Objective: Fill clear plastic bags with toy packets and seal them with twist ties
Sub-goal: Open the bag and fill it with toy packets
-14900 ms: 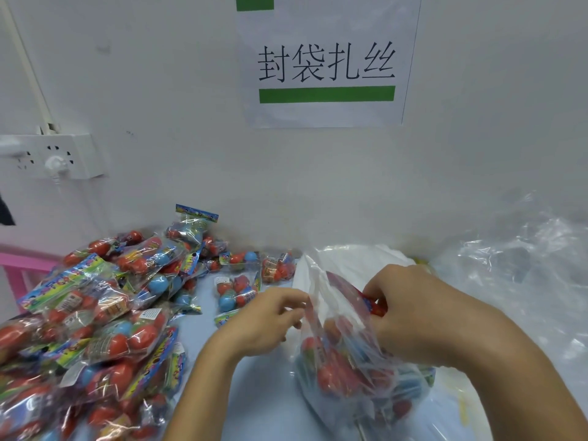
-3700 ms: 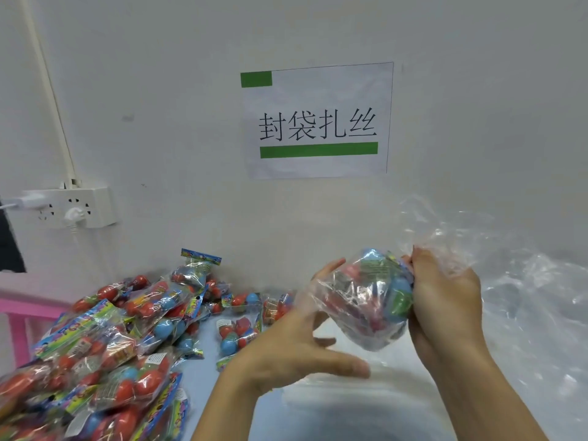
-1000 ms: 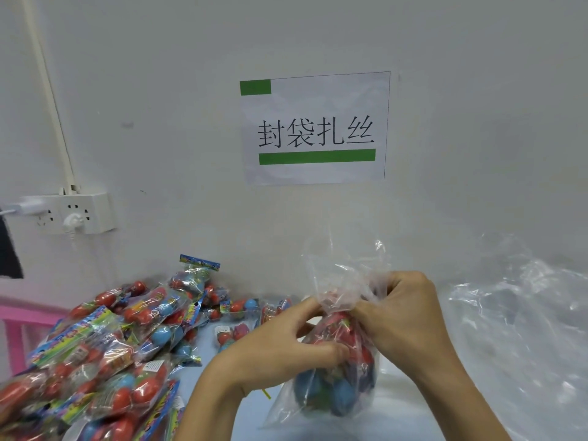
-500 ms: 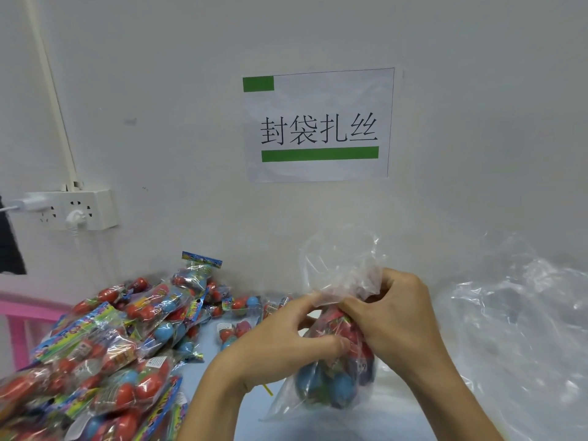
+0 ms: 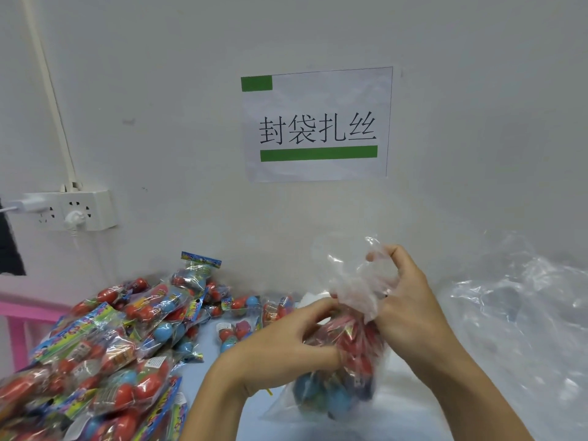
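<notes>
worker's right hand (image 5: 410, 300) bunches the neck of a filled clear bag (image 5: 337, 370) above the worktop (image 5: 413, 405); left hand (image 5: 286, 348) fingers curl vs. its packed middle. film looks soft, slippery; best grip prob. at the gathered neck. loose toy packets (image 5: 105, 345) piled left.

A clear bag (image 5: 346, 377) full of red and blue toy packets stands upright, neck gathered. Loose packets (image 5: 105, 354) lie piled left of the bag.

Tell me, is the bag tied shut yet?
Not yet. The bag neck is only gathered between both hands, right hand gripping it; no tie wraps it.
</notes>
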